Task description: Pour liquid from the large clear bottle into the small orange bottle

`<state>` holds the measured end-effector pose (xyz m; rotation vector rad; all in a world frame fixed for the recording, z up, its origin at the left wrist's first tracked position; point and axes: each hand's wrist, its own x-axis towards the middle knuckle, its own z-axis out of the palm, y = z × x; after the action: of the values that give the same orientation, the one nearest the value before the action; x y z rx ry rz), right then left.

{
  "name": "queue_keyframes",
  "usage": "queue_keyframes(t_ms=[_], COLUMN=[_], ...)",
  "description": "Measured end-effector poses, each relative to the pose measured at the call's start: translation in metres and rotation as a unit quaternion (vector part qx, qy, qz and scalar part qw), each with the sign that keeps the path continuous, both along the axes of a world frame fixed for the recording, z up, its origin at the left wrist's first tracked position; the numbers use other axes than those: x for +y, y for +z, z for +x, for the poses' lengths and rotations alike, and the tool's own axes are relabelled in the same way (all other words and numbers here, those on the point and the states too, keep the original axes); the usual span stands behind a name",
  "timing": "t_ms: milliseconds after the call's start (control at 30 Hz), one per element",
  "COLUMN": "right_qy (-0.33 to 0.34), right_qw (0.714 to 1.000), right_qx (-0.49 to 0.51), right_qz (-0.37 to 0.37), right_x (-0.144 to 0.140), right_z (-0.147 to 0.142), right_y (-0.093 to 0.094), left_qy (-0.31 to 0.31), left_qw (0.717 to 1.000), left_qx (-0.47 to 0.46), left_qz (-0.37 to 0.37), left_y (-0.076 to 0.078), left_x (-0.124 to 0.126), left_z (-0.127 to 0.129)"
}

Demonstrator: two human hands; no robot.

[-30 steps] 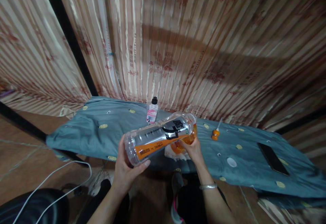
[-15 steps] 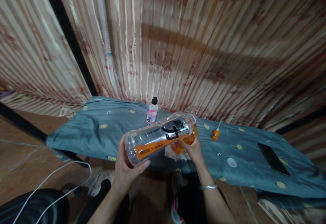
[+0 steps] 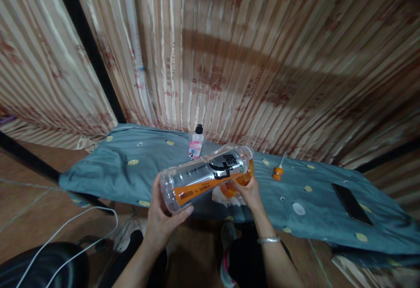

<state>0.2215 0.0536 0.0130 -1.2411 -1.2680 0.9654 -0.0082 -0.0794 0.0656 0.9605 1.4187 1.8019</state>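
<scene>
Over the teal sheet's point(image 3: 154, 152) near middle, the left hand point(image 3: 161, 219) is gripping a tilted clear bottle point(image 3: 206, 175), the right hand point(image 3: 250, 195) is clasping an orange bottle point(image 3: 227, 189) beneath, a pump point(image 3: 278, 173) is lying off rightward, and any flow is escaping my view.

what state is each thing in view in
Clear bottle: tilted, gripped by left hand
Orange container: held by right hand, partly hidden
Black-topped bottle: upright
Orange nozzle: loose on cloth
Phone: flat, dark face up
White disc: flat
Cable: looped
</scene>
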Motion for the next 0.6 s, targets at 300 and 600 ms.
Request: queue_keyframes(t_ms=[300, 600], right_qy=[0.019, 0.017], right_qw=[1.0, 1.0], right_qx=[0.005, 0.006], right_qz=[0.01, 0.006], right_x=[0.0034, 0.0044], right_z=[0.0015, 0.0023], right_y=[-0.0047, -0.0072], left_qy=[-0.001, -0.001], left_qw=[1.0, 1.0], left_qx=[0.003, 0.009], left_qz=[-0.002, 0.006], left_y=[-0.0018, -0.0008], left_x=[0.0001, 0.0003], left_z=[-0.0006, -0.0003])
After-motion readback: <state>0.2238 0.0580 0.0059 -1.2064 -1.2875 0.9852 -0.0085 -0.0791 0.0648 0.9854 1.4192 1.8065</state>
